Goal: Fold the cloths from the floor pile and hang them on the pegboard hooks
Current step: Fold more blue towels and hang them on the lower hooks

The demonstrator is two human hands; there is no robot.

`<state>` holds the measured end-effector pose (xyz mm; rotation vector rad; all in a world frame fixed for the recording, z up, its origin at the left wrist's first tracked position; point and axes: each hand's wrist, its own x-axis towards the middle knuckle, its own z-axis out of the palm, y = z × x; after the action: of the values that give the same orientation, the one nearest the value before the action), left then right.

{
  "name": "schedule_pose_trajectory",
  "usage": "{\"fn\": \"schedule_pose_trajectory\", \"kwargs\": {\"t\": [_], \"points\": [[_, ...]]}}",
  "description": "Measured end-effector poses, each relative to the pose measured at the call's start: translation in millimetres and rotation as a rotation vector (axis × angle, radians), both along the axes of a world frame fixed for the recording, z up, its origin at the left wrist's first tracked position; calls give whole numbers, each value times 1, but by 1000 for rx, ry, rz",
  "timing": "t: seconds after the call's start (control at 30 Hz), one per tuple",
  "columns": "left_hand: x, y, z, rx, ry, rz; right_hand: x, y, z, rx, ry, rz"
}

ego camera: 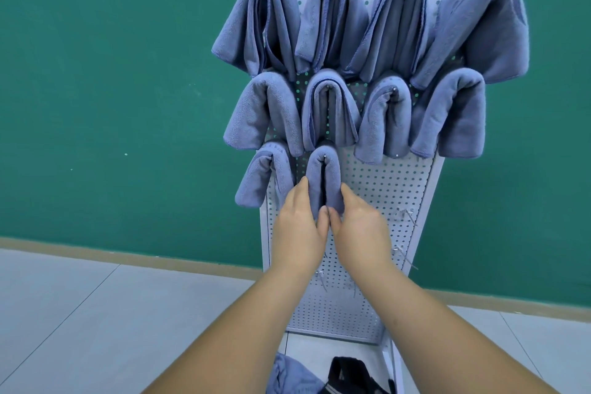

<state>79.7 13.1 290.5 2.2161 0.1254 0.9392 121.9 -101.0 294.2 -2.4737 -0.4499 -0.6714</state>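
Note:
A white pegboard (377,189) stands against a green wall. Several folded blue-grey cloths hang on its hooks in three rows. The second cloth of the bottom row (323,176) is draped over a hook. My left hand (299,227) grips its left flap and my right hand (358,227) grips its right flap, thumbs meeting at the lower edge. Part of a blue cloth on the floor (291,374) shows at the bottom edge.
Bare metal hooks (406,214) stick out of the pegboard's lower right part, with more lower down (321,277). A dark object (351,374) lies on the floor by the pegboard's foot. Light floor tiles (96,313) spread to the left.

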Motion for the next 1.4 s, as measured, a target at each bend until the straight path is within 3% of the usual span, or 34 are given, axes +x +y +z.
{"fn": "schedule_pose_trajectory", "kwargs": {"t": [0.2,0.43,0.7,0.83,1.0,1.27,1.4], "points": [[-41,-5,-47,-23,-28,-51,-55,-30,-35,84,33,106],[-73,1,-133,114,331,-229,-90,-72,-122,-51,84,171],[-117,18,-246,171,769,-317,-97,-116,-241,-407,636,180],[-129,20,-294,126,911,-303,-98,-124,-292,-463,858,186],[-136,21,-348,140,1007,-295,-95,-111,-342,-524,968,250],[-130,26,-385,13,980,-224,-82,-57,-381,-585,919,290],[-132,32,-391,31,999,-208,-78,-42,-393,-737,937,281]]}}
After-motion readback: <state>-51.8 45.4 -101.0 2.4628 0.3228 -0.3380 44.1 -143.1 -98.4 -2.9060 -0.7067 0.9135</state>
